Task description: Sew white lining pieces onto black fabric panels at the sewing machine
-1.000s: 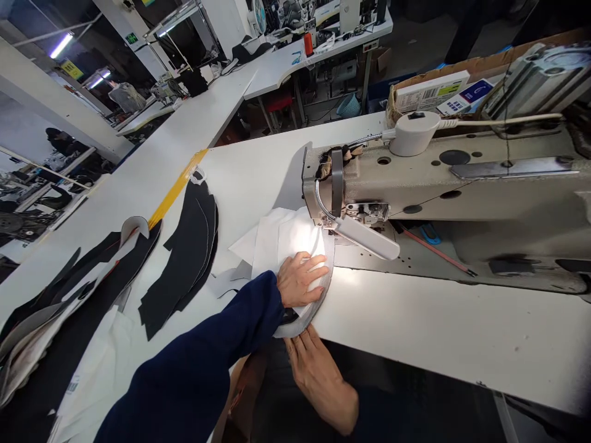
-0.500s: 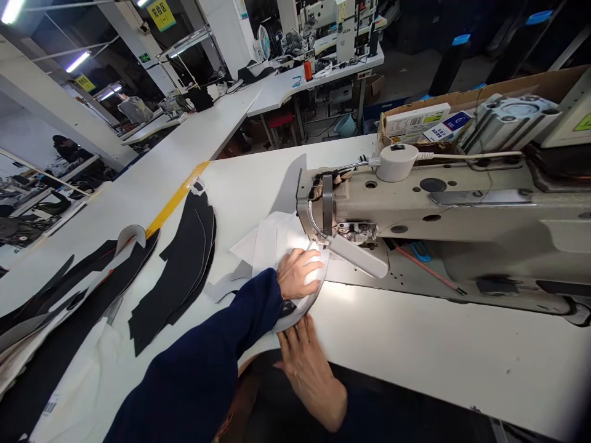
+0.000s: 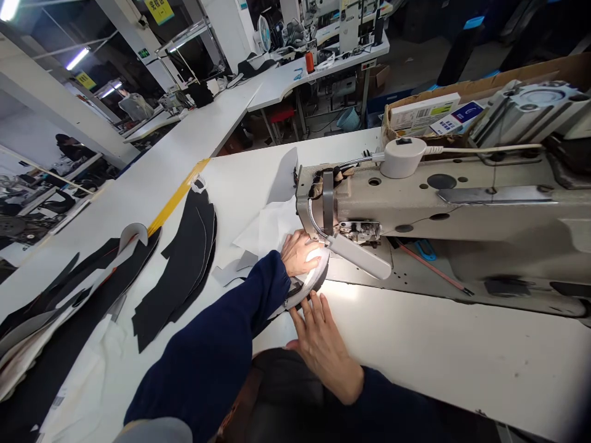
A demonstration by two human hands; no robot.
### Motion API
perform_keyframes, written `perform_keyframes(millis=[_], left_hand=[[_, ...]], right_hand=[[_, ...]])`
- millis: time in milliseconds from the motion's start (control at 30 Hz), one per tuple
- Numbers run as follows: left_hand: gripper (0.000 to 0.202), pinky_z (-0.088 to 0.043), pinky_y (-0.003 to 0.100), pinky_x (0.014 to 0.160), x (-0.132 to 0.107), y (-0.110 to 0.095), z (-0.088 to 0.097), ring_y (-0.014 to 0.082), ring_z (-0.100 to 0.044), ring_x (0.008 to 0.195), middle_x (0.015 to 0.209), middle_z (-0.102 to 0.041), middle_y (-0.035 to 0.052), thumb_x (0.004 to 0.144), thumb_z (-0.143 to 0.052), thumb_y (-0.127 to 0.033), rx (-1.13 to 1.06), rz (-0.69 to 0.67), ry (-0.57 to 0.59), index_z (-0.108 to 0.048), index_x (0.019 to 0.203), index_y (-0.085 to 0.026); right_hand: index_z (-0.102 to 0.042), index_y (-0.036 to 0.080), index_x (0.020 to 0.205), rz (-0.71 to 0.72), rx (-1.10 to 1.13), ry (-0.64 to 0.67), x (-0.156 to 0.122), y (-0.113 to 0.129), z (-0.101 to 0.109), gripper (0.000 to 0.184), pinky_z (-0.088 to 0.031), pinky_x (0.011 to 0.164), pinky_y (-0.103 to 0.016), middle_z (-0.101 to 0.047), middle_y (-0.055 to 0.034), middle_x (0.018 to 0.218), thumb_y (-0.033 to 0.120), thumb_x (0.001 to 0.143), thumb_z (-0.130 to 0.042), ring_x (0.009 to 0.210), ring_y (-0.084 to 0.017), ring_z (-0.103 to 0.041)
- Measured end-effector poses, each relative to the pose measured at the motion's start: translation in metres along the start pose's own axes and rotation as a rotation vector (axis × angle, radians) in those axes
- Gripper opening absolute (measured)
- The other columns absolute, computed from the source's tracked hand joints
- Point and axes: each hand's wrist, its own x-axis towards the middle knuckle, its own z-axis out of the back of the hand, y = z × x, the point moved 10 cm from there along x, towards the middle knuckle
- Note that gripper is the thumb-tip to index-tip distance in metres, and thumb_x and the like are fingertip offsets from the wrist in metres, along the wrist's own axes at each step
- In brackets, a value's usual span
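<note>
My left hand (image 3: 299, 252) lies palm down on a white fabric piece (image 3: 268, 229) right in front of the sewing machine head (image 3: 344, 203), fingers curled a little onto the cloth. A curved grey strip (image 3: 310, 287) runs along the fabric's edge toward the needle area. My right hand (image 3: 323, 344) rests flat with fingers stretched out at the table's front edge, fingertips touching the strip's near end. The machine's lamp (image 3: 364, 255) lights the cloth beneath it.
Stacks of black cut pieces (image 3: 184, 264) and more black and white pieces (image 3: 69, 301) lie to the left on the white table (image 3: 438, 344). A cardboard box (image 3: 429, 114) stands behind the machine. Other sewing stations fill the background.
Both hands have moved forward toward the needle, pushing the fabric and strip in. The right hand came up from below the table edge onto the tabletop.
</note>
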Motion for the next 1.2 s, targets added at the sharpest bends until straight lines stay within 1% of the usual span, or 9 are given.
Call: perform_keyframes(millis=[133,233,333,500,600,900,1033,1133,1200], left_hand=[[0.025,-0.027,0.047,0.094,-0.03,-0.036,0.007,0.0252,-0.044,0.106,0.116,-0.058,0.0055,0.084,-0.044,-0.026,0.066,-0.24,0.123,-0.067,0.094,-0.024],[0.027,-0.029,0.043,0.091,-0.053,-0.051,0.007,0.022,-0.047,0.103,0.12,-0.057,0.0041,0.088,-0.041,-0.031,0.093,-0.333,0.201,-0.061,0.103,-0.023],[0.03,-0.032,0.039,0.087,-0.056,-0.044,0.005,0.0202,-0.047,0.104,0.125,-0.055,0.0023,0.09,-0.037,-0.031,0.104,-0.276,0.183,-0.058,0.11,-0.025],[0.03,-0.033,0.036,0.086,-0.042,-0.032,0.0,0.019,-0.047,0.105,0.125,-0.055,-0.0013,0.091,-0.036,-0.03,0.102,-0.197,0.11,-0.056,0.114,-0.029],[0.03,-0.033,0.037,0.087,-0.036,-0.028,-0.003,0.0201,-0.044,0.108,0.124,-0.055,-0.0021,0.089,-0.04,-0.029,0.086,-0.151,0.077,-0.056,0.115,-0.028],[0.026,-0.037,0.036,0.079,-0.023,-0.018,-0.011,0.0235,-0.043,0.105,0.107,-0.059,0.0053,0.088,-0.045,-0.034,0.02,-0.005,-0.031,-0.064,0.104,-0.026],[0.023,-0.04,0.034,0.08,-0.018,-0.018,-0.01,0.0219,-0.045,0.101,0.099,-0.059,0.0068,0.087,-0.048,-0.031,-0.013,-0.004,-0.122,-0.067,0.095,-0.022],[0.024,-0.041,0.032,0.081,-0.014,-0.01,-0.004,0.0201,-0.047,0.096,0.098,-0.06,0.0071,0.088,-0.046,-0.03,-0.042,-0.004,-0.179,-0.068,0.089,-0.02],[0.027,-0.04,0.031,0.083,-0.011,-0.009,0.001,0.0185,-0.048,0.096,0.101,-0.061,0.0069,0.09,-0.043,-0.027,-0.062,-0.101,-0.148,-0.068,0.093,-0.02]], right_hand=[[-0.048,-0.002,0.125,-0.01,0.006,0.001,0.001,0.002,-0.006,0.078,-0.02,0.107,-0.06,-0.045,-0.03,0.128,0.053,0.073,-0.066,0.127,-0.045,-0.029],[-0.046,-0.01,0.124,0.002,0.0,-0.008,0.001,0.008,-0.015,0.074,-0.025,0.108,-0.053,-0.045,-0.032,0.127,0.046,0.078,-0.063,0.126,-0.041,-0.033],[-0.046,-0.011,0.123,0.031,-0.017,-0.019,0.0,0.012,-0.022,0.068,-0.029,0.107,-0.049,-0.041,-0.0302,0.132,0.042,0.082,-0.059,0.128,-0.039,-0.032],[-0.04,-0.012,0.127,0.021,-0.059,0.034,0.008,0.01,-0.025,0.081,-0.028,0.106,-0.052,-0.034,-0.0316,0.136,0.048,0.078,-0.062,0.128,-0.043,-0.029],[-0.043,-0.012,0.125,0.018,-0.04,0.027,0.014,0.014,-0.025,0.079,-0.029,0.106,-0.05,-0.037,-0.0317,0.134,0.049,0.079,-0.061,0.127,-0.042,-0.031],[-0.05,-0.009,0.119,0.031,-0.023,0.0,0.019,0.015,-0.024,0.065,-0.028,0.107,-0.048,-0.045,-0.0322,0.127,0.044,0.083,-0.058,0.126,-0.037,-0.035],[-0.053,-0.003,0.114,0.036,-0.042,-0.004,0.021,0.005,-0.016,0.057,-0.03,0.105,-0.048,-0.044,-0.0304,0.129,0.046,0.083,-0.057,0.128,-0.035,-0.034],[-0.05,-0.003,0.118,0.021,-0.039,-0.026,0.02,-0.006,-0.012,0.061,-0.03,0.106,-0.046,-0.042,-0.0289,0.132,0.048,0.085,-0.053,0.128,-0.035,-0.033],[-0.048,-0.003,0.123,0.018,-0.04,-0.049,0.019,-0.014,-0.01,0.064,-0.029,0.106,-0.047,-0.041,-0.0276,0.134,0.049,0.086,-0.05,0.128,-0.035,-0.034]])
